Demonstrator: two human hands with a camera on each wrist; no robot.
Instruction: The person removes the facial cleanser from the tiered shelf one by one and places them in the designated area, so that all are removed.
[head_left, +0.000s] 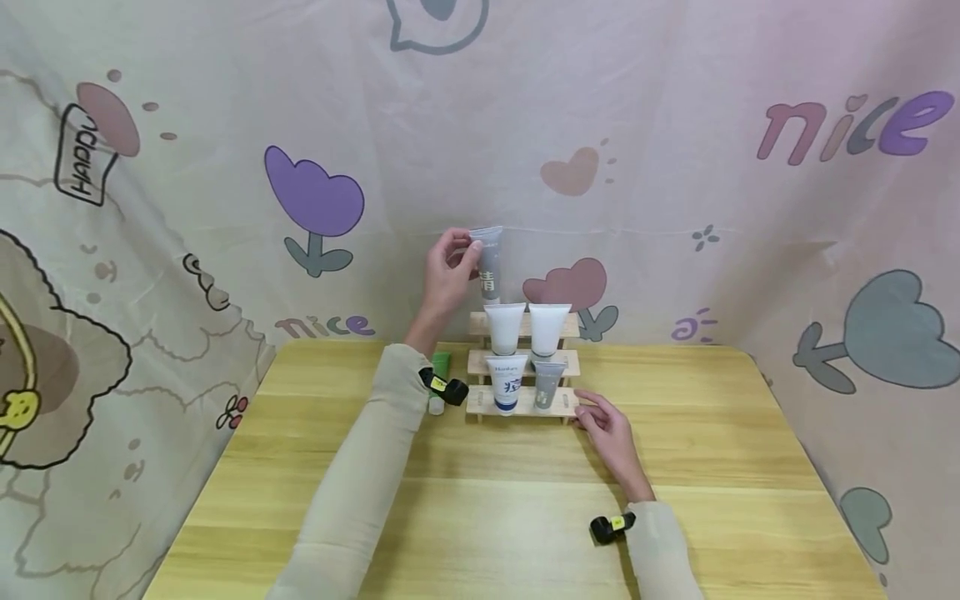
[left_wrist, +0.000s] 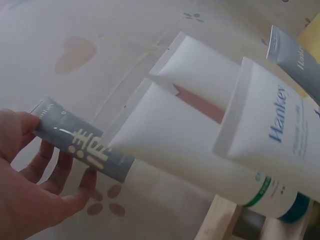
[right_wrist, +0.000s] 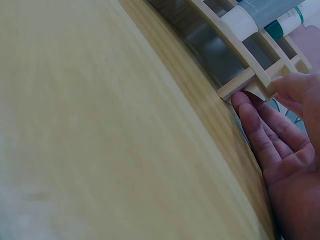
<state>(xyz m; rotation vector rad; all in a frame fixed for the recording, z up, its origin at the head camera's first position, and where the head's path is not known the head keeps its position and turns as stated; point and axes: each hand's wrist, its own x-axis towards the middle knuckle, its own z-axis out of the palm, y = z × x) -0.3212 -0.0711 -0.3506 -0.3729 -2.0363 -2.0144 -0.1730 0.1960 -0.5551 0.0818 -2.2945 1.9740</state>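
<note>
The left hand point(head_left: 447, 275) pinches a grey tube point(head_left: 489, 265) by its upper end, upright over the back left of a three-tier wooden rack point(head_left: 480, 402). In the left wrist view the fingers and thumb of the left hand point(left_wrist: 45, 185) lie round the grey tube point(left_wrist: 80, 142). Two white tubes point(head_left: 505, 327) stand on the middle tier. A white tube with blue print point(head_left: 507, 383) and a small grey tube point(head_left: 547, 385) stand on the front tier. The right hand point(right_wrist: 290, 130) grips the rack's front right end point(right_wrist: 265, 82) between thumb and fingers.
A green tube point(head_left: 441, 364) with a white cap lies on the wooden table point(head_left: 337, 467) left of the rack, partly hidden by the left wrist and its camera. A printed cloth point(head_left: 450, 150) hangs behind the table and along its sides.
</note>
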